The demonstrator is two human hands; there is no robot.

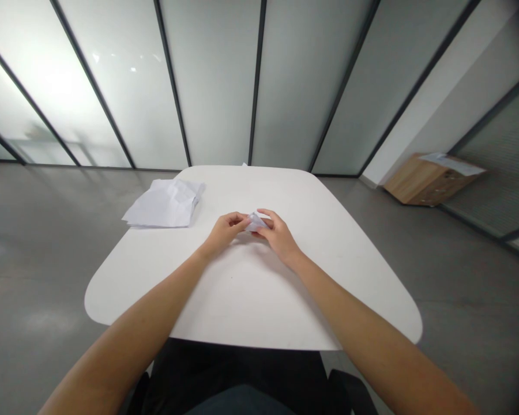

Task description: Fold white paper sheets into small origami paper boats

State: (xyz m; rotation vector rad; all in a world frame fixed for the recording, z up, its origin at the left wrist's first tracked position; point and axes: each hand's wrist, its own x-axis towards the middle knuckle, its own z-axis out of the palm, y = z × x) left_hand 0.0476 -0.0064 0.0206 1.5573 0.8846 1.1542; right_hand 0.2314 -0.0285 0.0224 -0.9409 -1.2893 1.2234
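From where I stand, a person sits at a white, round-cornered surface (251,305), both bare forearms reaching in over its near edge. Between the hands is a small piece of folded paper (255,222), around the middle of the surface from left to right and nearer the far edge than the near one. The left hand (227,229) has its grip closed on the paper's left end, thumb and fingertips pinched together. The right hand (277,235) has a looser grip on the right end: thumb against the paper, index finger arched up above it, other fingers curled behind. Shadows fall beneath the hands; I can't tell whether the paper touches the surface.

By the far left corner lies a loose stack of white sheets (162,204), the top one creased, overhanging the left edge. Beyond the far edge stands a frosted glass partition (216,86) with dark frames. Off past the right edge, a wood-coloured cabinet (428,180) stands on the grey floor (471,323).
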